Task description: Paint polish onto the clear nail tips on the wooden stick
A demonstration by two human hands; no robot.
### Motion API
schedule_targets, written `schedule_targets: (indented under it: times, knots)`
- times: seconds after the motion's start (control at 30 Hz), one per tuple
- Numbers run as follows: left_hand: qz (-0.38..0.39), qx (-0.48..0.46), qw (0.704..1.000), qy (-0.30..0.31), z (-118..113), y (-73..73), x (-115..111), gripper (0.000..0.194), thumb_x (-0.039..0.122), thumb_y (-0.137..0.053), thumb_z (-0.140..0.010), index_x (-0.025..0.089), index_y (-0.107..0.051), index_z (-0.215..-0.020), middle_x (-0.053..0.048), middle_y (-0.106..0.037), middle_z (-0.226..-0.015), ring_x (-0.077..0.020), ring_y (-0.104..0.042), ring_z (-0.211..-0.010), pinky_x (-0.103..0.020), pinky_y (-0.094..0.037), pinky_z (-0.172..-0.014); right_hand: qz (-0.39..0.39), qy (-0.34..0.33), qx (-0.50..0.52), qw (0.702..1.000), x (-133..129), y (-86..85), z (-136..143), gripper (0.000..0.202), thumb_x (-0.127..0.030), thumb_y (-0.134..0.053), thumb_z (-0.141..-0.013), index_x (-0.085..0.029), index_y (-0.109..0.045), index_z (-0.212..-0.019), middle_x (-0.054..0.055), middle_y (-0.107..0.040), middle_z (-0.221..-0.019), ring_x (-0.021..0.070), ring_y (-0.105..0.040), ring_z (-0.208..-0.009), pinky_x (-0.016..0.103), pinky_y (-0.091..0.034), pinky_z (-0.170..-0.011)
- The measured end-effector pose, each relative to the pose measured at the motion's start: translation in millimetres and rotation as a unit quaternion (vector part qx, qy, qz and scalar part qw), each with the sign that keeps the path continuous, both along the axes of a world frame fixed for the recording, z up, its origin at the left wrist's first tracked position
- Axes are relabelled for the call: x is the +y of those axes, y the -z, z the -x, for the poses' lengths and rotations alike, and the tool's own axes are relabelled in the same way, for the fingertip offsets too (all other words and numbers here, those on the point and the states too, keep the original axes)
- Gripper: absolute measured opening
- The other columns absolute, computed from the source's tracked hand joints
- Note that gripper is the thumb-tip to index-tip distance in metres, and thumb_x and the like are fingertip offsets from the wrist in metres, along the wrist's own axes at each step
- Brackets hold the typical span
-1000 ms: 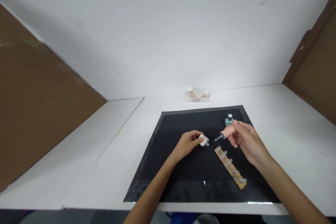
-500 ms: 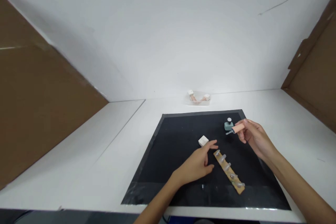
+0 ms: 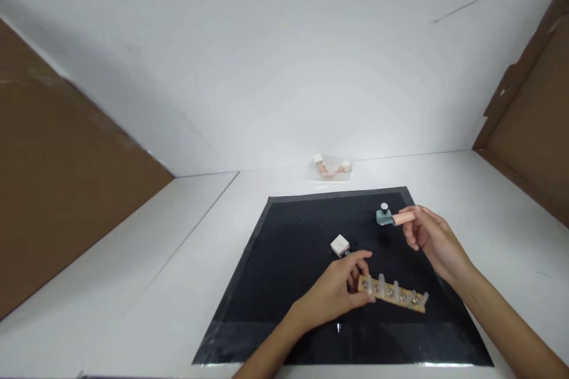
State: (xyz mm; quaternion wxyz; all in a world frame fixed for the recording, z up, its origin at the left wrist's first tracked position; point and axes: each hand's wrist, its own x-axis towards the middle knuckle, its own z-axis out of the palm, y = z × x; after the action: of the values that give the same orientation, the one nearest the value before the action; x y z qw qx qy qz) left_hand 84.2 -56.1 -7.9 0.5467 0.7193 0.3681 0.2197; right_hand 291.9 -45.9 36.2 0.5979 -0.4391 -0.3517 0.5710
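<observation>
Gripping, left hand (image 3: 341, 288): nearly closed across the left end of the nail-tip strip (image 3: 392, 296); thumb on the near edge, curled fingers at the far edge, index finger extended.
Nail-tip strip, position: over the near right part of the black mat (image 3: 284, 272) on the desk (image 3: 178, 308), right end slanting nearer; lift off the mat cannot be told.
Nail-tip strip, handling: judged light and stiff; hold by the end or long edges.
Clear nail tips (image 3: 396, 290): project from the strip; judged thin, smooth and easily knocked loose. Keep finger pressure off them.
Right hand (image 3: 435, 241): thumb and fingers pinched on the right end of the peach cap (image 3: 403, 218).
Peach cap, handling: judged light, rigid and slightly slippery; hold by the end away from the dark collar.
Teal bottle (image 3: 382, 217): upright, in line with the collar; contact cannot be told.
White square bottle (image 3: 340, 245): just beyond the left hand, dark neck toward it; judged rigid and compact. Hold by the flat sides, clear of the neck.
</observation>
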Motion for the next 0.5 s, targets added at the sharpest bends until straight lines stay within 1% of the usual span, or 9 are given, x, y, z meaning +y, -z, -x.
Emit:
schedule_targets:
  times: [0.07,0.13,0.23,0.33,0.4,0.5]
  knots:
    - [0.011,-0.075,0.997,-0.026,-0.6,-6.3,-1.0,0.055,0.019,-0.069,-0.064,0.021,-0.047,-0.114,0.003,-0.050,-0.082,-0.0089,-0.047,-0.066,-0.021,-0.041,-0.060,0.014,0.034,0.019,0.999,1.7,4.5,0.4,0.036,-0.048,-0.074,-0.064,-0.014,-0.066,-0.076,-0.003,-0.053,-0.049,0.0071,-0.044,-0.041,0.017,-0.034,-0.036]
    - [0.020,-0.142,0.988,-0.055,-1.6,-11.2,-0.5,0.055,0.018,-0.071,-0.062,0.021,-0.048,-0.112,0.003,-0.048,-0.080,-0.0087,-0.048,-0.067,-0.021,-0.040,-0.060,0.033,0.059,0.050,0.997,3.1,10.0,2.3,0.036,-0.048,-0.074,-0.065,-0.015,-0.065,-0.078,-0.004,-0.053,-0.049,0.0067,-0.043,-0.040,0.016,-0.034,-0.035]
    - [0.024,-0.218,0.972,-0.081,-4.6,-13.8,0.8,0.057,0.018,-0.073,-0.061,0.023,-0.048,-0.111,0.003,-0.046,-0.079,-0.0077,-0.046,-0.064,-0.020,-0.039,-0.057,0.044,0.067,0.082,0.993,3.1,16.3,8.1,0.039,-0.051,-0.074,-0.064,-0.016,-0.063,-0.078,-0.006,-0.050,-0.047,0.0060,-0.041,-0.038,0.015,-0.033,-0.033]
    - [0.020,-0.260,0.961,-0.086,-9.5,-12.1,0.8,0.056,0.014,-0.074,-0.060,0.024,-0.050,-0.110,0.003,-0.046,-0.077,-0.0072,-0.046,-0.064,-0.018,-0.038,-0.057,0.053,0.055,0.105,0.992,0.4,17.2,14.0,0.040,-0.054,-0.073,-0.063,-0.017,-0.061,-0.075,-0.007,-0.047,-0.046,0.0044,-0.036,-0.034,0.013,-0.027,-0.029]
    - [0.026,-0.280,0.955,-0.090,-13.2,-10.5,0.1,0.054,0.013,-0.073,-0.061,0.025,-0.051,-0.109,0.003,-0.046,-0.077,-0.0070,-0.046,-0.064,-0.018,-0.038,-0.057,0.067,0.036,0.126,0.989,-1.9,15.8,15.6,0.041,-0.054,-0.072,-0.063,-0.017,-0.057,-0.065,-0.008,-0.044,-0.043,0.0026,-0.031,-0.032,0.012,-0.023,-0.028]
    - [0.059,-0.301,0.946,-0.106,-19.0,-10.0,-1.2,0.053,0.018,-0.076,-0.058,0.024,-0.053,-0.105,0.004,-0.045,-0.076,-0.0068,-0.046,-0.062,-0.018,-0.038,-0.056,0.090,0.003,0.134,0.987,-5.0,14.2,15.1,0.049,-0.055,-0.069,-0.066,-0.016,-0.044,-0.050,-0.008,-0.039,-0.037,0.0009,-0.026,-0.029,0.012,-0.020,-0.028]
